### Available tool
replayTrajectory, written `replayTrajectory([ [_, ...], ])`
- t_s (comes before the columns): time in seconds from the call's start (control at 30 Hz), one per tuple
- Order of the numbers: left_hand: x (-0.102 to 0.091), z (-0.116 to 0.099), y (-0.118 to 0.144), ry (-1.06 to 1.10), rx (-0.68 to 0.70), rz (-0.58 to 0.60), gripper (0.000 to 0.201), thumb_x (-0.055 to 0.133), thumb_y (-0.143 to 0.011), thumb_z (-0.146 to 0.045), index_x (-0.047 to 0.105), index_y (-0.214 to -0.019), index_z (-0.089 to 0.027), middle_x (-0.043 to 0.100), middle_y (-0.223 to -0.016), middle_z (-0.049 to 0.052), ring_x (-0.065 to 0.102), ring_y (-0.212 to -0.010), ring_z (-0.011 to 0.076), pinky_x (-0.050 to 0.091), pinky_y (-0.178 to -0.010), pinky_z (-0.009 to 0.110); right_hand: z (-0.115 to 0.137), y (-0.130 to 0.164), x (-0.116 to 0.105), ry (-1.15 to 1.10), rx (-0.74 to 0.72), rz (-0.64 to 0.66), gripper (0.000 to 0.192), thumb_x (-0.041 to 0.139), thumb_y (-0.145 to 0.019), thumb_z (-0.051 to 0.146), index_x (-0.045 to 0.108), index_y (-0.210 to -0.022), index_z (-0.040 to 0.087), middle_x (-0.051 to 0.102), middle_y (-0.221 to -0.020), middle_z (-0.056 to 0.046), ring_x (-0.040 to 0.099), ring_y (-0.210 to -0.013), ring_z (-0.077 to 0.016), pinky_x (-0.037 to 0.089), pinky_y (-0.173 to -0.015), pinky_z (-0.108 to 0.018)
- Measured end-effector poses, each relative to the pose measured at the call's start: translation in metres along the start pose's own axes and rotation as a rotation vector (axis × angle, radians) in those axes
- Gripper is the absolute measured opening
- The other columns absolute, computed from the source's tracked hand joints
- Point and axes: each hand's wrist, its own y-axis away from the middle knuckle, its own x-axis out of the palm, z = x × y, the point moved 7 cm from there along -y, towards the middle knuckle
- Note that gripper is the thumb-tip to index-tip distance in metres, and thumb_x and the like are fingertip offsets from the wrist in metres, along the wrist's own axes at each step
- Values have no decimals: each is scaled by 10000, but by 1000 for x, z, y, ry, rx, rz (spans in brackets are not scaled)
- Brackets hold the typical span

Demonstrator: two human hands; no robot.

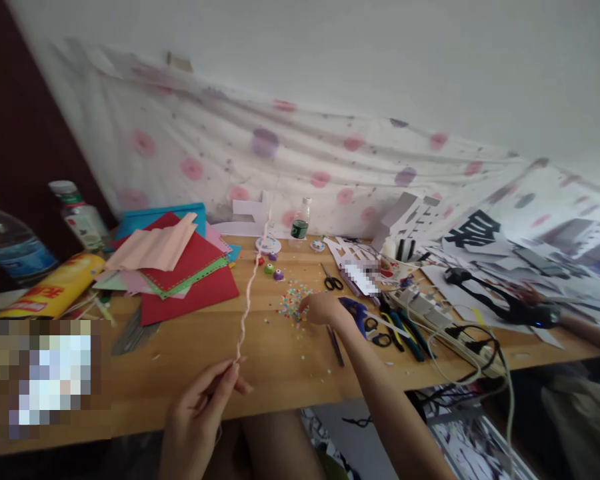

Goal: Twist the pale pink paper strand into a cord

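Between the thumb and fingers of my left hand [215, 393] is the end of a pale pink twisted cord [247, 303]. From there the cord runs away across the table to a round white piece [269, 245] near the wall. My right hand [321, 309] reaches down into a scatter of small coloured beads [290, 303], its fingers curled and touching the pile. Whatever they pinch is too small to make out. Close behind the beads sit a purple ball with an eye [279, 275] and a green one [269, 269]. Black scissors [333, 283] lie beyond my right hand.
Coloured paper sheets [195, 257] are stacked at left, near a yellow packet [60, 290] and a large water bottle [15, 247]. A small bottle [301, 223] stands at the back. Pliers [410, 333] and a power strip [445, 320] lie right. Another person's hand [527, 293] is far right.
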Motion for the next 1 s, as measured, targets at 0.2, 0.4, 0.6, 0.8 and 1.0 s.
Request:
replayTrajectory([
  [0.2, 6, -5, 2, 73, -8, -44, 310, 699, -752, -504, 749, -857, -217, 730, -636, -5, 707, -714, 186, 553, -809, 266, -13, 7, -10, -107, -3, -157, 195, 617, -937, 301, 657, -1077, 171, 674, -1125, -72, 657, -977, -207, 546, -865, -421],
  [0.4, 16, -9, -1, 23, 52, 63, 315, 669, -779, -504, 747, -827, -202, 734, -633, 15, 700, -714, 187, 554, -742, 253, 14, 40, -16, -434, -272, -294, 264, 566, -939, 310, 707, -1100, 156, 743, -857, -66, 676, -776, -189, 513, -681, -294],
  [0.6, 26, -3, 1, 9, -23, 113, 393, 655, -776, -551, 743, -851, -176, 709, -604, 21, 621, -561, 154, 487, -498, 219, 74, 73, 4, -1165, -821, -147, 293, 752, -765, 448, 758, -976, 245, 731, -967, -27, 659, -813, -161, 526, -687, -279],
  [0.8, 31, -7, 0, 41, -11, 134, 320, 677, -776, -513, 747, -827, -205, 696, -586, -2, 640, -576, 148, 563, -724, 262, 72, 76, 1, -1229, -804, -255, 180, 792, -743, 404, 751, -672, 243, 675, -673, 9, 593, -667, -150, 459, -679, -300],
  [1.0, 20, 3, -5, 68, -5, 62, 315, 713, -745, -519, 753, -788, -209, 709, -598, 4, 675, -656, 158, 553, -714, 226, 24, 94, -15, -1261, -643, -450, 361, 837, -675, 458, 612, -538, 211, 569, -558, 27, 500, -553, -138, 380, -571, -278],
])
